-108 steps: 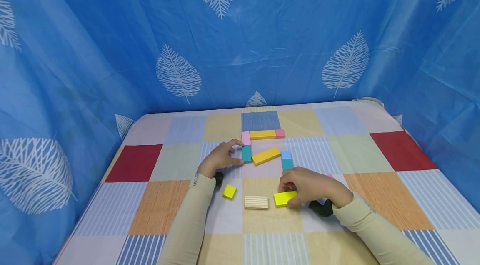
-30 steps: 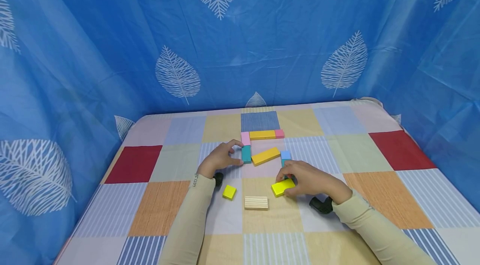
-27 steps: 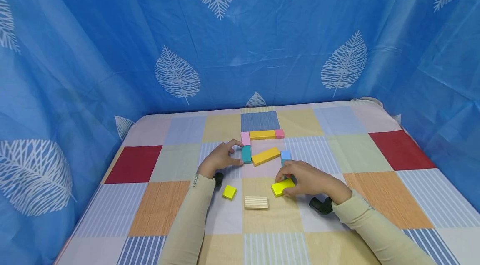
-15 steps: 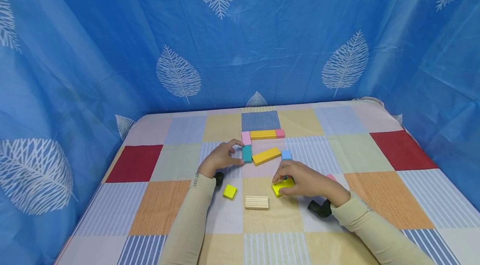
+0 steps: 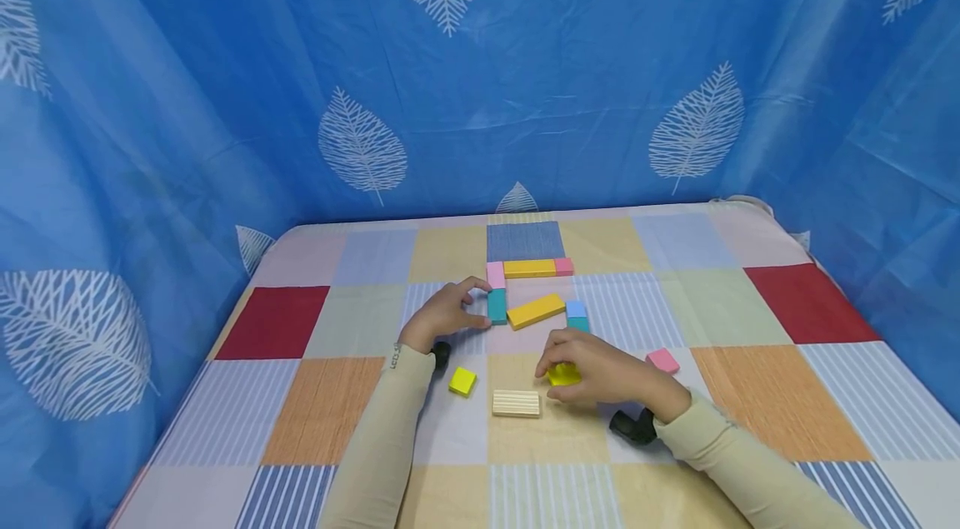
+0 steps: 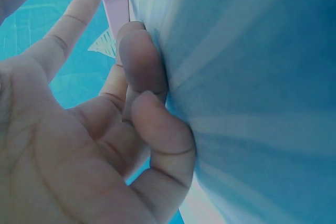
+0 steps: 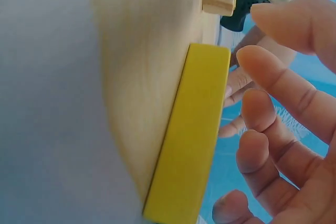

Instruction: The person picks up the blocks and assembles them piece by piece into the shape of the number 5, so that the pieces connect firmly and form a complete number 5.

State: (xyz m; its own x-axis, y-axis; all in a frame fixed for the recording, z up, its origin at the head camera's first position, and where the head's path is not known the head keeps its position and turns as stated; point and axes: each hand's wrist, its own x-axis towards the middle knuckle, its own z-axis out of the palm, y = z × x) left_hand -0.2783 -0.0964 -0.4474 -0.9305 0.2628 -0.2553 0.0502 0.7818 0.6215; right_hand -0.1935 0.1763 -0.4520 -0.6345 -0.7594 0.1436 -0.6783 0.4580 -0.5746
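Note:
My left hand (image 5: 444, 314) stays beside a teal block (image 5: 497, 306), index fingertip and thumb tip at its left corners. In the left wrist view the index finger (image 6: 68, 24) reaches that block, with the other fingers bent low over the cloth. A yellow block (image 7: 189, 135) lies on the cloth below my right hand (image 5: 600, 368). The right wrist view shows a gap between this block and the loosely bent fingers (image 7: 257, 111); from the head, the hand partly covers it. A light pink block (image 5: 496, 275) adjoins the teal one.
Two orange blocks (image 5: 529, 268), a dark pink block (image 5: 563, 266), and a blue block (image 5: 575, 309) against another teal block (image 5: 577, 324) lie beyond. Nearer are a small yellow block (image 5: 462, 381) and a ridged wooden block (image 5: 516, 403). A pink block (image 5: 663, 360) sits right.
My right hand has shifted the yellow block slightly away from me, and its fingers have since loosened off it. The pink block at the right has come into view. My left hand has kept still.

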